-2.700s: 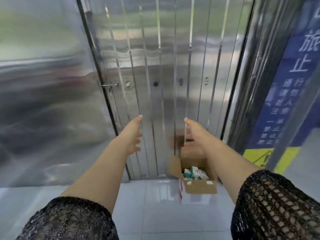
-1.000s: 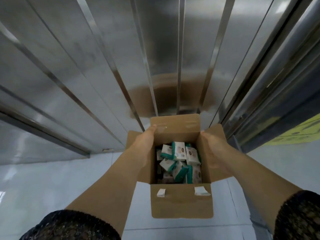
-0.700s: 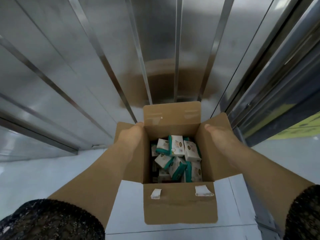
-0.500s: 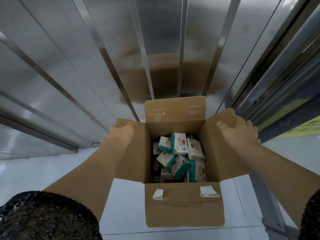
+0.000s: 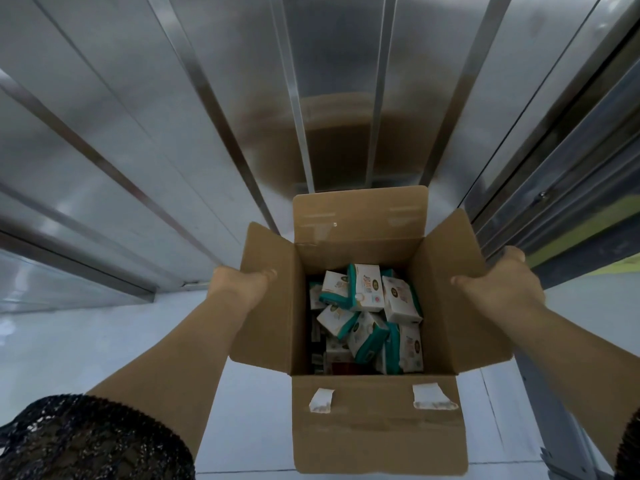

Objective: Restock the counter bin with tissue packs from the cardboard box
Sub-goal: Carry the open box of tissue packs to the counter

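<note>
The left hand (image 5: 239, 285) and right hand (image 5: 502, 282) gripped the cardboard box (image 5: 377, 431) flaps. A shiny metal wall (image 5: 166, 109) stood beyond them, pale floor (image 5: 69, 344) below.

The cardboard box (image 5: 377, 434) stands open at the top, its four flaps folded outward, so the way down to the tissue packs (image 5: 369, 299) is free from above. The packs lie highest at the far and right side; along the left inner wall a dark gap runs down (its depth cannot be told). The left hand (image 5: 239, 289) grips the left flap (image 5: 273, 327) and the right hand (image 5: 502, 282) the right flap (image 5: 467, 323), both beside the opening, not over it. The ribbed metal wall (image 5: 173, 133) rises just behind the far flap (image 5: 360, 213), and a metal frame (image 5: 561, 174) crowds the right side. Bare floor (image 5: 86, 348) shows left of the box.
</note>
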